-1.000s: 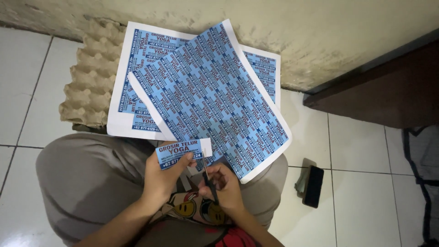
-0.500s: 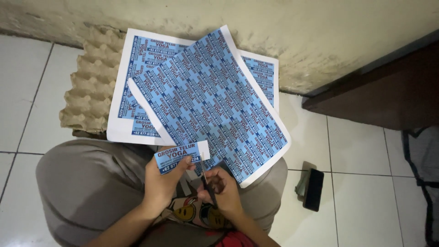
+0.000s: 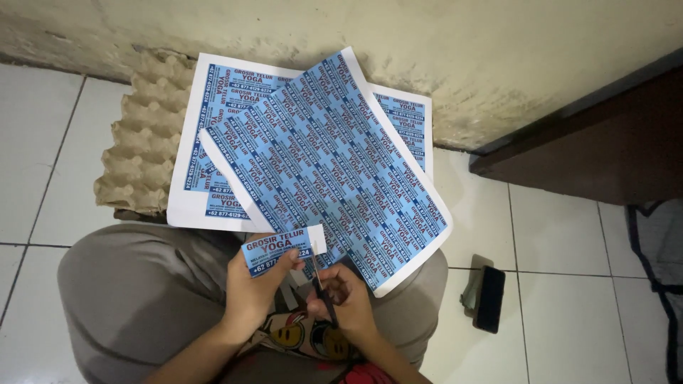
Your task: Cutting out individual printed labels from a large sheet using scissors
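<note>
Furthest left on the tiled floor (image 3: pixel 43 178) lies a grey cardboard egg tray (image 3: pixel 139 153), its far edge close to the rough wall (image 3: pixel 398 43). A white printed sheet (image 3: pixel 213 128) covered in small blue labels lies partly over the tray's right side, and a second sheet (image 3: pixel 334 163) of the same blue labels lies tilted across it, its lower right corner reaching over my right knee. A third sheet (image 3: pixel 413 121) peeks out beneath, near the wall.

My lap fills the bottom of the view: grey trousers (image 3: pixel 135 299) and a bit of bright printed cloth between my wrists. Over my lap, my left hand (image 3: pixel 256 295) pinches a small blue label (image 3: pixel 281 250) cut from the sheets, thumb on top, fingers (image 3: pixel 238 274) curled shut under it, so the label stands just below the lower edge of the tilted sheet (a white margin shows at its right end). Just right of it, my right hand (image 3: pixel 348 302) grips a pair of scissors (image 3: pixel 321 281), fingers closed through the handles; the blades point up and meet the white right end of the label. I cannot tell how far apart the blades stand.

Further right, on the floor beside my right knee, a dark phone (image 3: pixel 489 299) lies next to a small grey object I cannot make out. A dark wooden piece of furniture (image 3: pixel 590 142) fills the upper right corner, and dark cloth (image 3: pixel 658 263) lies at the right edge.
</note>
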